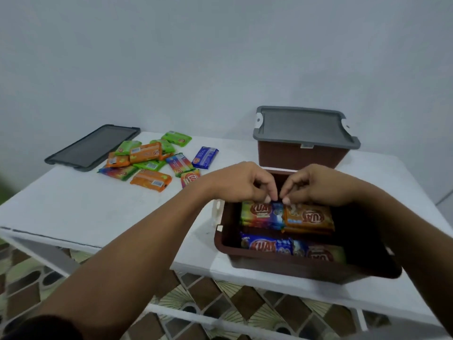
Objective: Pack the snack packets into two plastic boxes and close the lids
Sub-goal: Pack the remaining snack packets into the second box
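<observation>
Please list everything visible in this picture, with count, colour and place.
table: one, white.
open box: one, brown, front right, no lid.
rainbow packet: one, far left inside the open box.
orange packet: one, far right inside it.
blue packet: one, near side inside it.
closed box: one, brown with grey lid, behind the open box.
loose lid: one, grey, far left.
loose packets: about eleven, green, orange, rainbow, blue, beside the loose lid.
left hand: one, pinches the rainbow packet.
right hand: one, pinches the orange packet.

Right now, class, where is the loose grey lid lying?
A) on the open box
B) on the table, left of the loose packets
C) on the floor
B: the loose grey lid lies flat on the table, left of the scattered packets.
</observation>
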